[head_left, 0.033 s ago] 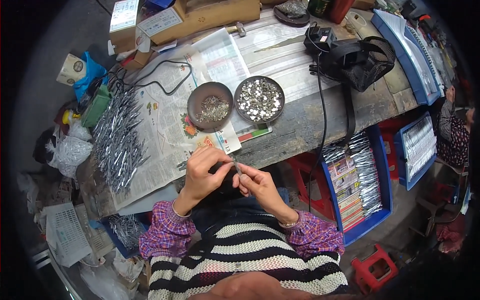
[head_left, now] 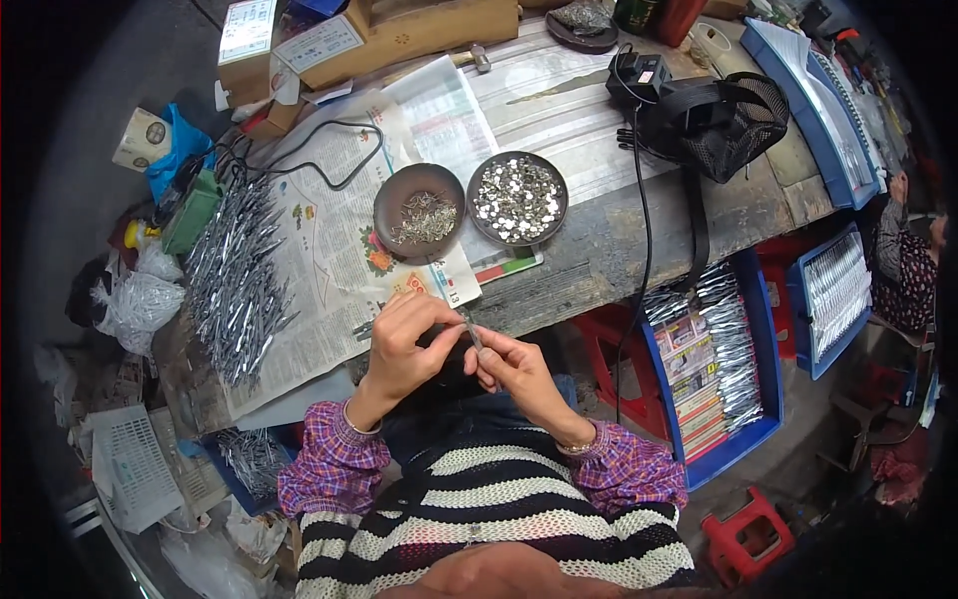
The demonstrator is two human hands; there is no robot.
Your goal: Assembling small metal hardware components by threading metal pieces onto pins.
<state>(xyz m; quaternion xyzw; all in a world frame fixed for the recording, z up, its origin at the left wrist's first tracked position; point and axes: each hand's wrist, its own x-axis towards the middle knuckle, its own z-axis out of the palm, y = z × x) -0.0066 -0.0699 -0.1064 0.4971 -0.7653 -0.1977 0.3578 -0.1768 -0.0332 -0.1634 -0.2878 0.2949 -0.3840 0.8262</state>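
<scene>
Just off the table's near edge, my right hand [head_left: 519, 372] pinches a slim grey metal piece [head_left: 474, 337] between thumb and fingers, its upper end pointing away from me. My left hand [head_left: 407, 344] is closed in a pinch at that upper end; whatever lies between its fingertips is too small to make out. Beyond the hands stand two round dark dishes. The left dish [head_left: 387, 205] has small silvery pins [head_left: 427, 220] in it, and the right dish [head_left: 566, 205] is full of small shiny discs [head_left: 516, 200].
Newspaper [head_left: 319, 260] covers the table's left part, with a heap of slim metal pieces [head_left: 235, 280] on it. A black cable [head_left: 349, 185] loops behind. Rightward are a black mesh bag [head_left: 753, 125] and a blue tray [head_left: 733, 454] of metal pieces. A red stool [head_left: 748, 534] stands lower right.
</scene>
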